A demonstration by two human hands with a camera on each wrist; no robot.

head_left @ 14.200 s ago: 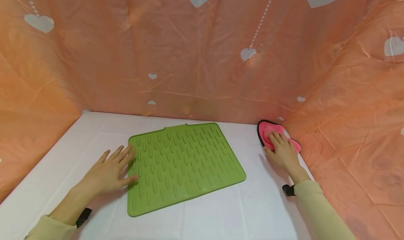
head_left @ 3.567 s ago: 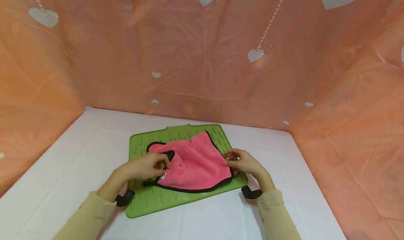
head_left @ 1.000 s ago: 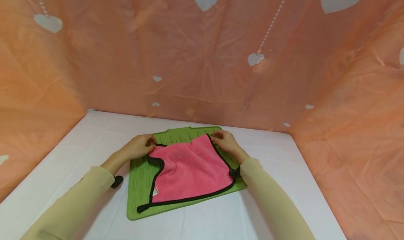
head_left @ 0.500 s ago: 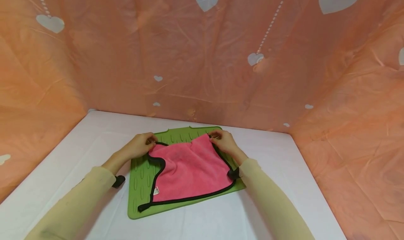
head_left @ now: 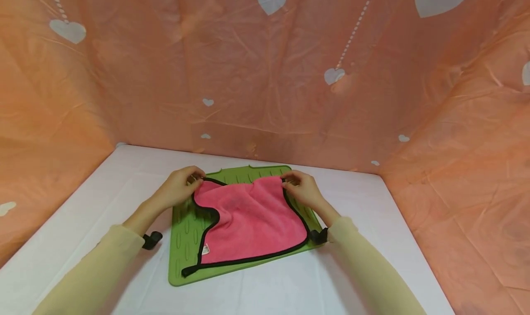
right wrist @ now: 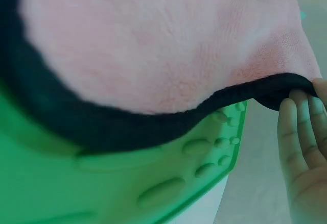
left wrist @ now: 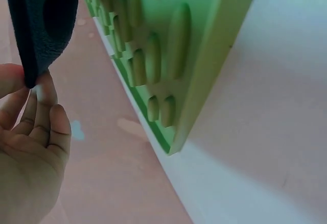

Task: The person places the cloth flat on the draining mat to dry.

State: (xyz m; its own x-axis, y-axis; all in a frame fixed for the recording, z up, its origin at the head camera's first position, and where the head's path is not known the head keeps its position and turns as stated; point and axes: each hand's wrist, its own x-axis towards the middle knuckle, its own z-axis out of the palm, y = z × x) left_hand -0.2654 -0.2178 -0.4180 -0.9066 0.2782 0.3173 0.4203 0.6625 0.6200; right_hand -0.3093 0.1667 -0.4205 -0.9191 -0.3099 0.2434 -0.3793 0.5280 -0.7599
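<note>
A pink towel with black edging lies over a green ridged mat. At the towel's far left corner, my left hand pinches the edge. My right hand pinches the far right corner. In the left wrist view the left hand holds a dark corner of the towel above the mat. The right wrist view has the right hand gripping the black border of the raised towel. A small white tag shows near the towel's left edge, and its near left corner has a black loop.
The mat rests on a white-covered table. Orange curtains printed with pale hearts hang behind the table and on both sides.
Long ago the towel lay bunched at the far right and the mat was bare. Over the last second both hands have lifted the far corners, and the right hand has shifted right.
</note>
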